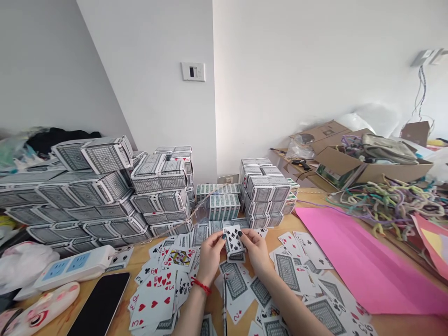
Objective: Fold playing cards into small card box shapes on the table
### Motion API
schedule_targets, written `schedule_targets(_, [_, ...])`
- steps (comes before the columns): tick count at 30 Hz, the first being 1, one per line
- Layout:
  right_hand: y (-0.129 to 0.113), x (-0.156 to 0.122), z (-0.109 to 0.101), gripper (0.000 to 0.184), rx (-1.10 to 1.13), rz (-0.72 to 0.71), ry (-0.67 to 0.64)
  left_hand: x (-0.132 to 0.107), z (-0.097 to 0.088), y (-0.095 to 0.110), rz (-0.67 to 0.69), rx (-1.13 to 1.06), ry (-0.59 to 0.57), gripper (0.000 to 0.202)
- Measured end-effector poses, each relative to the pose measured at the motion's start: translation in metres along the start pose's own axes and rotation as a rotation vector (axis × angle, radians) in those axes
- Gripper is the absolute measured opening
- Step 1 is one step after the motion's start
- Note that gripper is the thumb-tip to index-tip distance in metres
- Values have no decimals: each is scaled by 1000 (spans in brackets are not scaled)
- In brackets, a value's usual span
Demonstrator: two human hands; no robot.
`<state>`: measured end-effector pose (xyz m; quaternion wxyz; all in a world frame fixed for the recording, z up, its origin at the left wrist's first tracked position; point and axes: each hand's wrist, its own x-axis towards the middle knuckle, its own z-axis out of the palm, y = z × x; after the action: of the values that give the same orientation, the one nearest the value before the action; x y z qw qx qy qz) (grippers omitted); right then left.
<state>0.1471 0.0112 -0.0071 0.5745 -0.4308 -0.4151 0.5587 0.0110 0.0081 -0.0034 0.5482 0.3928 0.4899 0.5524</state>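
Observation:
Between my two hands is a ten of spades playing card (233, 239), its face turned toward me and its lower part bent. My left hand (213, 249) pinches its left edge, and a red cord is tied round that wrist. The right edge sits between the thumb and fingers of my right hand (255, 247). Just under it another card peeks out. Loose cards (154, 298) lie in a heap to the left, some face up, and more cards (289, 270) spread to the right. Patterned-back cards (234, 282) lie below my hands.
Blocks built from cards (84, 191) are stacked at left, with another stack (264, 186) right of centre. Green card boxes (224, 206) stand between. A phone (100, 303) and power strip (75, 268) lie left; pink paper (364, 261), yarn (388, 210) and a cardboard box (381, 175) right.

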Motion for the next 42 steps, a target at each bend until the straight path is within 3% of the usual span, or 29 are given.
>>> schedule_targets(3, [-4,-1,1,21,2,-7,-48,2,-2,-3,12,33,25,29])
schedule_targets(12, [-8,-1,0,18,12,47,-97,0,-6,-1,20,27,-60,32])
schedule_targets(22, [-7,-6,2,11,48,90,-148,-5,-7,10,-2,104,-20,30])
schedule_targets(35, [-2,-6,4,7,74,120,-137,-3,-6,11,26,123,19,28])
schedule_targets(42, [-2,-5,4,8,87,148,-125,-5,-7,15,69,210,-23,25])
